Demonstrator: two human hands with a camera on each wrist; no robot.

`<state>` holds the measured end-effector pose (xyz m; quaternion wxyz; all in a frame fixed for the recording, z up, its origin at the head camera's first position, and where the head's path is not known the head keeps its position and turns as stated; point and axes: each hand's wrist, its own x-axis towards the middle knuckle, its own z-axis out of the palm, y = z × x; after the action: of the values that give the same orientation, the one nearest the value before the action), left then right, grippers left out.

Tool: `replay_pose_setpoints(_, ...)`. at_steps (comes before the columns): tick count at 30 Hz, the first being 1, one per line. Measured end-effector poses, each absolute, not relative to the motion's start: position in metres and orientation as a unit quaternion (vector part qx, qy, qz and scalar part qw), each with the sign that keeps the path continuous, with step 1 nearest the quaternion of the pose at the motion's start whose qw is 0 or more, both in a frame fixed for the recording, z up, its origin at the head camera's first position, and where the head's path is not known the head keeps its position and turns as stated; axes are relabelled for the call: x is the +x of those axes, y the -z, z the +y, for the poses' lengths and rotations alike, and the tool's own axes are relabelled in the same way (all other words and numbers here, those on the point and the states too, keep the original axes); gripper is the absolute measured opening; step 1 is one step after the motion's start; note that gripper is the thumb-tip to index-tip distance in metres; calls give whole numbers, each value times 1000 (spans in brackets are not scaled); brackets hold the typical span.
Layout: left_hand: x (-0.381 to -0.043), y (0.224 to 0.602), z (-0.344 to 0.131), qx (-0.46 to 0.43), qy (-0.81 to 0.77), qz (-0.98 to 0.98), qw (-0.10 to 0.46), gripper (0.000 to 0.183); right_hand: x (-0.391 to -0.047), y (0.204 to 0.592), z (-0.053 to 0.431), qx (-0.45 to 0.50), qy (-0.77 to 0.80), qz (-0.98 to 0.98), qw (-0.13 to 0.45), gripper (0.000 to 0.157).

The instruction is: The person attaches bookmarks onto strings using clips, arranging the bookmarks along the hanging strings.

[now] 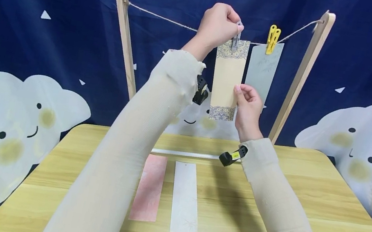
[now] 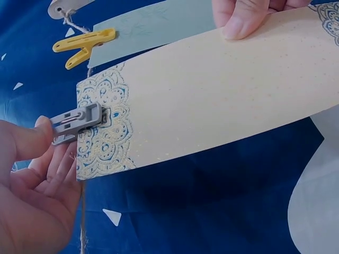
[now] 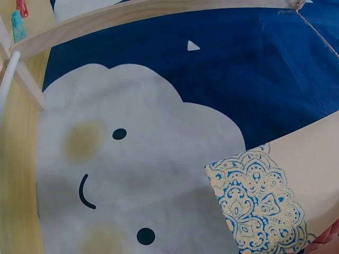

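A cream bookmark card (image 1: 228,73) with blue-and-gold lace patterns at both ends hangs at the twine (image 1: 162,16). A grey clothespin (image 2: 79,120) sits over its top edge. My left hand (image 1: 218,24) pinches the handles of this clothespin between thumb and fingers. Lower down, my right hand (image 1: 249,106) pinches the card's right edge; in the right wrist view only a bit of that hand shows at the lower right corner. Just right of it a pale green card (image 1: 263,65) hangs from the twine by a yellow clothespin (image 1: 272,40).
The twine runs between two wooden posts (image 1: 301,78) of a stand. On the wooden table (image 1: 302,219) below lie a pink card (image 1: 149,188) and a white card (image 1: 186,199). Red and teal clothespins (image 3: 18,26) lie on the table in the right wrist view. Behind is a blue cloud-print curtain (image 1: 56,26).
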<state>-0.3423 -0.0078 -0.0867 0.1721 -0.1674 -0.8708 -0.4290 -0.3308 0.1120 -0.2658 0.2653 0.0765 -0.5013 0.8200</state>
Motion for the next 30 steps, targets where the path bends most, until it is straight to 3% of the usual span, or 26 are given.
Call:
replay_pose_setpoints(17,-342,85,-18,-161,443,-875,114,34,-333,267,114,65,-818,-519,240,3)
replay_pose_setpoints(23,-343,85,-25,-153,454,-870,121,41,-332,267,115,54,-816,-530,224,7)
replay_pose_setpoints(30,-342,89,-40,-163,505,-836,140,38,-334,267,118,48,-810,-541,220,5)
